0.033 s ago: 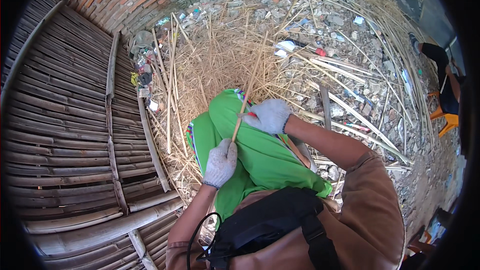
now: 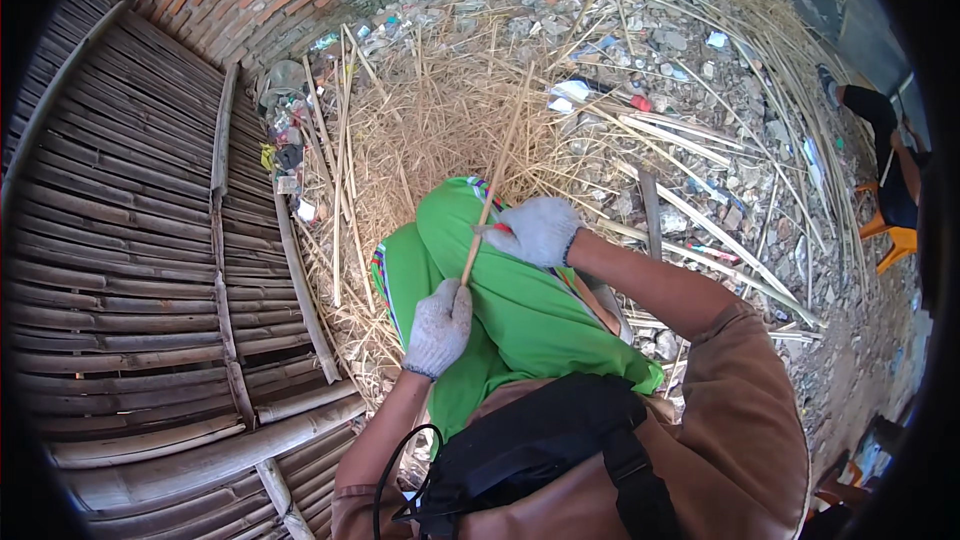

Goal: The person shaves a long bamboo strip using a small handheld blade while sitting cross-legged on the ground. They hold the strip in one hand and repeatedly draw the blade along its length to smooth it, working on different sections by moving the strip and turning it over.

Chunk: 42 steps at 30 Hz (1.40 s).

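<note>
My left hand [image 2: 440,328], in a whitish knit glove, is closed round the lower end of a thin bamboo stick [image 2: 510,143]. The stick slants up and away over my lap, its far end above the heap of shavings. My right hand [image 2: 543,232], gloved likewise, grips a small knife [image 2: 501,228]. A bit of its red handle shows, and the short blade lies against the stick a little beyond my left hand. Most of the handle is hidden by the fingers. Green cloth [image 2: 525,315] covers my legs beneath both hands.
Straw-like bamboo shavings [image 2: 440,130] heap in front of my knees. Long bamboo strips [image 2: 720,240] lie on stony rubble to the right. A slatted bamboo panel [image 2: 120,270] stands at left, a brick wall [image 2: 240,0] behind. Far right, a person sits on an orange chair [image 2: 895,240].
</note>
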{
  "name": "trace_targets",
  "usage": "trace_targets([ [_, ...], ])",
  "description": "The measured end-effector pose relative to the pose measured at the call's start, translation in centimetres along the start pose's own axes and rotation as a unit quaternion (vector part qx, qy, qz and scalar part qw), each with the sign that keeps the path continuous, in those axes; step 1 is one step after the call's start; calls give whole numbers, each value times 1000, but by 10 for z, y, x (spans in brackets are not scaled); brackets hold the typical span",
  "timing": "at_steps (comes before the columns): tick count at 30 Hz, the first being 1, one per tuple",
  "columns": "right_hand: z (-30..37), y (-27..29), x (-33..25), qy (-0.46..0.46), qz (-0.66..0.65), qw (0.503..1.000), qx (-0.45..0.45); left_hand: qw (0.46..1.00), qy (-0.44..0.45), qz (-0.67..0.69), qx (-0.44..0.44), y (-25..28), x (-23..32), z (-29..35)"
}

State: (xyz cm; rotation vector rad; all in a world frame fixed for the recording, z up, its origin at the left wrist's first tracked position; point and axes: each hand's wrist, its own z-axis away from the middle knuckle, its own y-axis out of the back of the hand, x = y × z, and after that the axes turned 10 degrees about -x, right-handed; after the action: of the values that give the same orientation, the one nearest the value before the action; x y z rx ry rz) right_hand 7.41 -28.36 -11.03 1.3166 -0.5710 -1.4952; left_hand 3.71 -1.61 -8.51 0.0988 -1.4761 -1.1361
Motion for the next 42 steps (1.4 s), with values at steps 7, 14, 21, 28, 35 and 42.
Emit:
trace_targets([
  [7, -11, 3, 8, -1, -15, 1000, -1, 998, 67, -8, -15, 7, -6, 53],
  [14, -24, 12, 4, 12, 16, 1000, 5, 996, 36, -77, 1, 20, -5, 111],
  [21, -46, 48, 52, -87, -26, 995, 28, 987, 137, -81, -31, 26, 12, 170],
  [28, -85, 55, 186, -214, -37, 961, 173, 991, 124, -45, -25, 18, -12, 213],
  [35, -38, 48, 86, -103, -123, 984, 77, 965, 188, 149, -104, 9, 25, 134],
  [42, 12, 19, 16, -44, -83, 996, -9, 921, 175, 333, -99, 2, 27, 34],
])
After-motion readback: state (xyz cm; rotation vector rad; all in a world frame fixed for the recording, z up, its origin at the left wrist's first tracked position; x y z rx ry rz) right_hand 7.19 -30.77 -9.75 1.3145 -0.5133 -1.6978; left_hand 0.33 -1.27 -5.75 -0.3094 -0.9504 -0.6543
